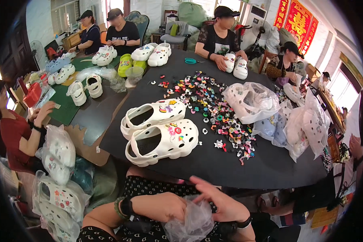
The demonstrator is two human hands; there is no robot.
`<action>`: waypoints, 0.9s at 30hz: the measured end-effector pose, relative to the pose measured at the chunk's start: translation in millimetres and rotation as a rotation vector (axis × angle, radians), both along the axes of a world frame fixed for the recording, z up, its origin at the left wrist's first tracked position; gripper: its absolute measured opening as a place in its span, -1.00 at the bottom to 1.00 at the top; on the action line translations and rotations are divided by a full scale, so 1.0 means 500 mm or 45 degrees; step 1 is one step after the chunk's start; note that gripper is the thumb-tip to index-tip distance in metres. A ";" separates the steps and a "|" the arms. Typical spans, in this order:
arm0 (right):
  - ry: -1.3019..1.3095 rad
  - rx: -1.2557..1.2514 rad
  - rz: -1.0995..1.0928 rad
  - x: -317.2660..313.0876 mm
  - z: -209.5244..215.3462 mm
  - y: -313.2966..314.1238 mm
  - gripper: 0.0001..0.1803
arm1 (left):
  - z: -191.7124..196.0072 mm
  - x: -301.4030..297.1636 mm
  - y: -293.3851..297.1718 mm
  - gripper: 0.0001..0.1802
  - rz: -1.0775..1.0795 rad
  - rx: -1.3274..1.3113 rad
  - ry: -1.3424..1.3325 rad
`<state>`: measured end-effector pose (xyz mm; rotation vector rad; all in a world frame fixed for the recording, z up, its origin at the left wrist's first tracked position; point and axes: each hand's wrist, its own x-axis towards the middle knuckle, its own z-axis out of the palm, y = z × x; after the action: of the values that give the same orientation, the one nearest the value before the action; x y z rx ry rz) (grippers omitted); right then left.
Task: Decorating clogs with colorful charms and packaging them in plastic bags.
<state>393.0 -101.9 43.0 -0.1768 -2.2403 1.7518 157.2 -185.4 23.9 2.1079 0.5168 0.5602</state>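
Over my lap I have a crumpled clear plastic bag [192, 226]. My left hand [165, 207] is closed on the bag, with its fingertips partly hidden in the film. Beside it, my right hand [226, 201] has its fingers stretched out and apart, close against the bag's upper edge. In front of me on the black table [181, 173] stands a pair of white clogs, toes to the right: the nearer clog [185, 137] and the farther clog [171, 109] both carry colourful shoe charms.
A wide pile of small charms [205, 97] spreads behind the clogs. Bagged clogs [254, 101] lie at the right, and more bagged clogs [58, 197] at my lower left. Across the table a person holds white clogs [240, 68]; teal scissors [191, 61] lie nearby.
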 end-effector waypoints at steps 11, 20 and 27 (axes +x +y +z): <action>-0.090 -0.229 0.150 -0.046 -0.060 0.017 -0.10 | 0.050 0.028 0.009 -0.90 0.064 0.734 0.211; 0.137 -0.109 -0.443 -0.004 0.011 0.029 -0.86 | 0.081 -0.024 -0.006 -0.64 0.627 0.687 -0.176; 0.205 0.096 -0.811 0.013 0.003 0.005 -0.83 | 0.014 -0.016 0.003 0.13 0.532 -0.588 -0.611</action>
<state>399.3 -99.3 44.5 -0.6294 -1.8475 1.2850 149.2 -183.8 30.7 1.3689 0.7275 1.0402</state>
